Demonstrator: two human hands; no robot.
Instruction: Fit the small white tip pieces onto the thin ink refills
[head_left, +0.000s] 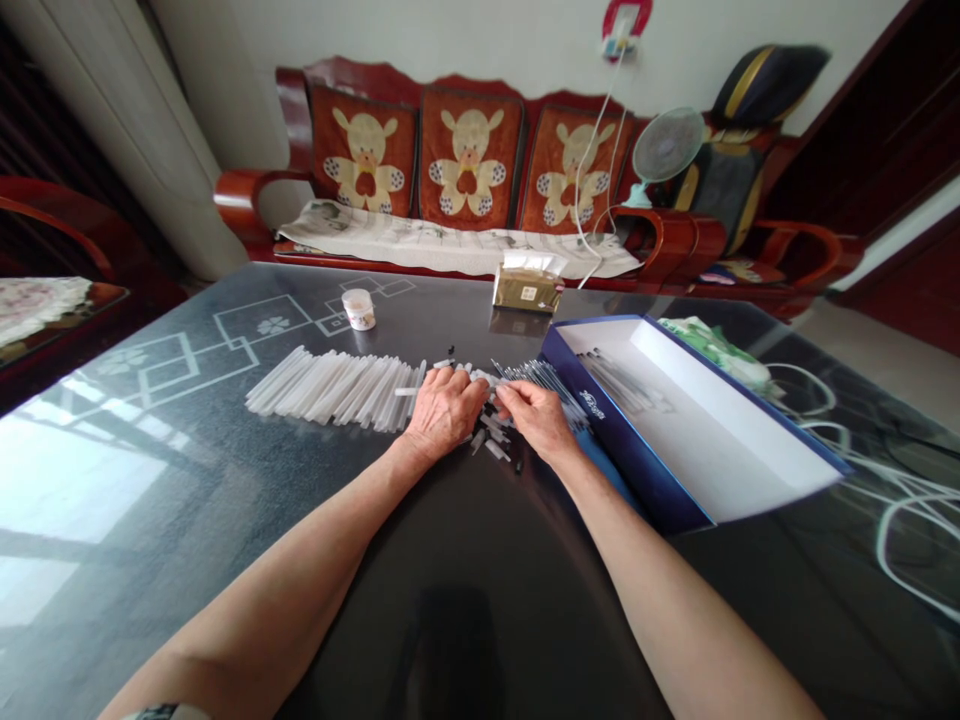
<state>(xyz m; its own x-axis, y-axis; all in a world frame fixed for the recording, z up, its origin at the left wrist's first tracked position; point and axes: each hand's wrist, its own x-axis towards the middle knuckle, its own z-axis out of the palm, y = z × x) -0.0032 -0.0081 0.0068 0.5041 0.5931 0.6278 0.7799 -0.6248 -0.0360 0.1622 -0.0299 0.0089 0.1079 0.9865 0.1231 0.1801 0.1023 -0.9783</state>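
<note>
And here we were at the dark glass-topped counter [172, 480], with a small white paper tub [358, 309] out toward the far side and, nearer in, a long fanned row of translucent plastic tubes [330, 388] lying side by side. Right at the end of that row came the left grip [442, 412], palm down, fingers together and curled over the loose pieces, with one white tube poking out just beside it. Clamped on anything? Couldn't tell from this view! Below and between the two grips lay a scatter of short black-tipped plastic pieces [489, 438], right up against the fingers. Then the right grip [534, 418], close alongside, fingers bent down onto a bunch of thin dark-tipped rods [544, 383]; again, no telling whether it was pinching them. Low, gentle fingers were the smart handling here, since pieces this slim looked ready to roll at a nudge. Behind them sat a tan tissue packet [527, 287], and farther right stood an open blue cardboard box [607, 430], more thin rods [622, 382] lying on its white inside
</note>
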